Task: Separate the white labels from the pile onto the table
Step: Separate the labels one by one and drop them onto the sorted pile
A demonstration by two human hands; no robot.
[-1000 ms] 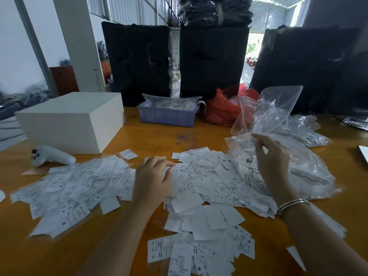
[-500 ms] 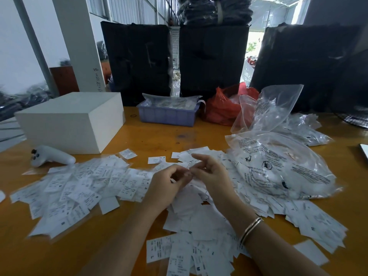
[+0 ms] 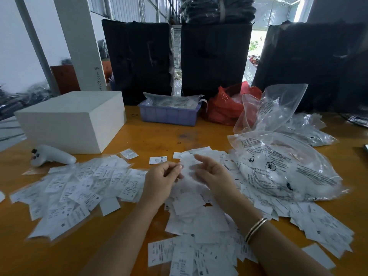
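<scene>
Table (image 3: 159, 136), orange wood, carries a wide pile (image 3: 199, 220) of white labels at centre, a spread batch (image 3: 79, 188) on its left and a clear bag (image 3: 288, 168) with black print, partly readable as "OF SUFFOC", on its right. Bare wood lies open beyond the pile toward a white box (image 3: 71, 120). Left hand (image 3: 161, 182) pinches a blurred label; right hand (image 3: 215, 176) hovers alongside, fingers relaxed, not touching it

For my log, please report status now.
Left hand pinching blurred label; right hand open beside it. Label pile underneath. Clear bag lies on pile's right edge.
</scene>
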